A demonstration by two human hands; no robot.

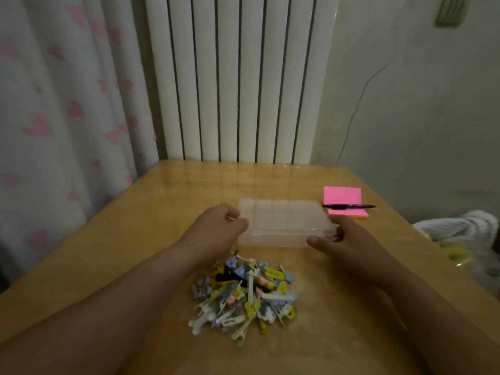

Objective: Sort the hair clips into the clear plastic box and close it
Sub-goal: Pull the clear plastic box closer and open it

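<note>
A clear plastic box [284, 220] with several compartments lies on the wooden table [135, 239], its lid down. My left hand [219, 228] grips the box's left end with curled fingers. At the box's right front corner my right hand [343, 239] holds it, thumb along the front edge. A loose pile of hair clips [243, 293] in white, yellow, blue, pink and black lies on the table just in front of the box, between my forearms.
A pink sticky-note pad [343, 198] with a black pen [349, 206] across it lies right of the box. A white radiator [238, 77] stands behind the table, a heart-patterned curtain [67, 104] at left, and white cloth [460, 228] at right.
</note>
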